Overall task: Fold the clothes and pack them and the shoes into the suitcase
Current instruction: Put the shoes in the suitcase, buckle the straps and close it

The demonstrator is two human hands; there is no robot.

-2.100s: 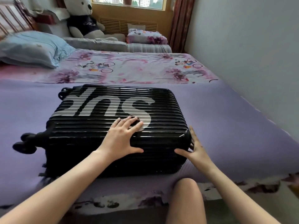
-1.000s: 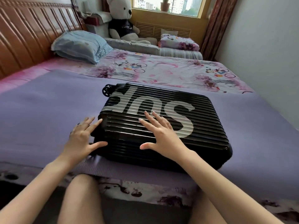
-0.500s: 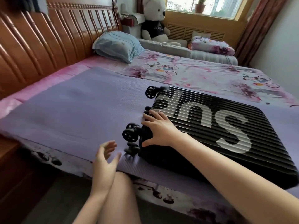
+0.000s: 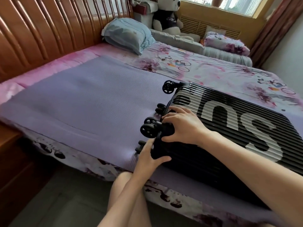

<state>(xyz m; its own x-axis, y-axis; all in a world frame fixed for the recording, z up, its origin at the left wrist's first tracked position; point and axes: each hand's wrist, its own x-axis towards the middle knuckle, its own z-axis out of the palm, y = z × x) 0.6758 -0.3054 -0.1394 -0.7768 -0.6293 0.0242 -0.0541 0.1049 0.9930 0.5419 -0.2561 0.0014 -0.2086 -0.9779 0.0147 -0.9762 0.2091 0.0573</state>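
Observation:
A black ribbed suitcase (image 4: 229, 128) with large white letters lies flat and closed on the purple mat (image 4: 82, 104) on the bed. Its black wheels (image 4: 148, 131) point left. My right hand (image 4: 183, 126) curls over the suitcase's near left top corner by the wheels. My left hand (image 4: 150, 155) holds the lower front corner of the same end, thumb on the front side, fingers round the wheel end. No clothes or shoes are in view.
A wooden headboard (image 4: 41, 30) runs along the left. A blue pillow (image 4: 127, 35), a floral sheet (image 4: 213, 71), a teddy bear (image 4: 167, 17) and a folded floral quilt (image 4: 226, 42) lie beyond. My bare knee (image 4: 124, 182) is at the bed's edge.
My left hand rose from beside my knee and took hold of the suitcase's lower corner. My right hand stayed on the wheel-end corner. The view shifted further left over the last two seconds.

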